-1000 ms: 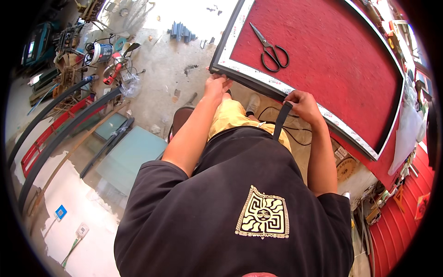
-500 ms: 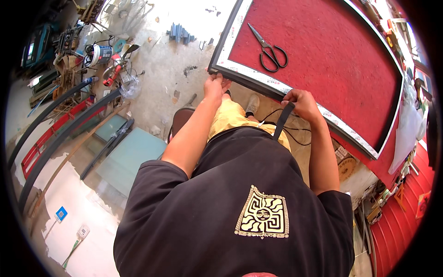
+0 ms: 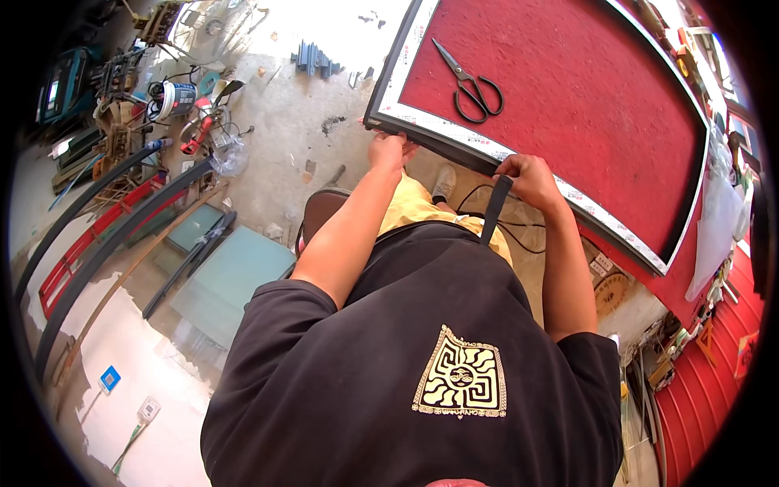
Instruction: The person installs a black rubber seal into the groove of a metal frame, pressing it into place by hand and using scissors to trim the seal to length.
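A person in a black T-shirt (image 3: 389,325) and yellow shorts (image 3: 410,203) is sitting at a red counter (image 3: 576,105), seen from above. A large frame (image 3: 458,142) with dark edges and white printed film is lying on the counter, its near edge running between the two hands. The right hand (image 3: 526,180) is pinching a flat black strip (image 3: 496,209), thumb and fingers clamped together on its upper end beside the frame's near edge; the strip is hanging down toward the person's lap. The left hand (image 3: 391,152) is touching the same edge close to the frame's left corner, its fingers partly hidden, so whether they are gripping anything is impossible to tell. Black-handled scissors (image 3: 471,85) are resting on the red surface inside the frame, blades pointing away and to the left. Glass panes (image 3: 235,276) and long curved dark strips (image 3: 109,260) are lying off to the left.
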The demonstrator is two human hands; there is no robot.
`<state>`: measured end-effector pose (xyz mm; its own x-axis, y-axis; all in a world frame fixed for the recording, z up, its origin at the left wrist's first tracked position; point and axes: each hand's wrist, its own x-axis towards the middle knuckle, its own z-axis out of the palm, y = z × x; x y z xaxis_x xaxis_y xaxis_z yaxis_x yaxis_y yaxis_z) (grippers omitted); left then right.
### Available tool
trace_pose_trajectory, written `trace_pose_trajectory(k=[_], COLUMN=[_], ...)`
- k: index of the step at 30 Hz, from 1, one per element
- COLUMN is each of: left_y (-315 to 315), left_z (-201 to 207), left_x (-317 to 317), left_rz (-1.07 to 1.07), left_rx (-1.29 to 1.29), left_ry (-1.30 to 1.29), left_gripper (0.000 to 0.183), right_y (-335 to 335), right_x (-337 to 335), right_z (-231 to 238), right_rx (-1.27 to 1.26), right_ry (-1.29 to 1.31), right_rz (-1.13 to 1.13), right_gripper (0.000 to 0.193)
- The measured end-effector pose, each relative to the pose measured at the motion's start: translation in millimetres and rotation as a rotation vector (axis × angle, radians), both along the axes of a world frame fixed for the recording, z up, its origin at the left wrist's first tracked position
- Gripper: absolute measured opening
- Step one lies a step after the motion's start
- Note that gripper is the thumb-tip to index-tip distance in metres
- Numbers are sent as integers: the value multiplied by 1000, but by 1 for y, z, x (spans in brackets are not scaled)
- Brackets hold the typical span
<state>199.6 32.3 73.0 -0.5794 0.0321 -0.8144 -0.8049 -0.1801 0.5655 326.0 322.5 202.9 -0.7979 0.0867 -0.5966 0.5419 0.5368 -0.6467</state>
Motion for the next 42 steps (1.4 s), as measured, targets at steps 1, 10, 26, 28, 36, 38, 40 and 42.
trace_pose_trajectory(k=[1, 10, 26, 28, 36, 38, 40, 42], left_y=[-1, -13, 20, 20, 18, 21, 25, 27], left_z=[-1, 17, 17, 16, 9, 7, 8, 11], left_x=[2, -5, 14, 14, 30, 30, 30, 26], left_rz=[-20, -64, -127, -129, -162, -147, -138, -163], left_rx=[9, 14, -11, -8, 118, 90, 30, 2], left_ry=[27, 56, 0, -4, -11, -6, 13, 18], left_gripper=[17, 16, 12, 13, 25, 21, 19, 18], right_y=[1, 6, 3, 3, 3, 1, 1, 2], right_x=[1, 2, -4, -4, -1, -1, -3, -1], right_z=[-2, -9, -6, -6, -7, -6, -7, -10], right_rx=[-19, -85, -78, -42, -15, -8, -1, -12], right_ry=[11, 13, -20, 4, 4, 3, 2, 6], right_rz=[-7, -30, -36, -11, -19, -4, 11, -11], right_gripper=[19, 20, 18, 19, 19, 20, 20, 21])
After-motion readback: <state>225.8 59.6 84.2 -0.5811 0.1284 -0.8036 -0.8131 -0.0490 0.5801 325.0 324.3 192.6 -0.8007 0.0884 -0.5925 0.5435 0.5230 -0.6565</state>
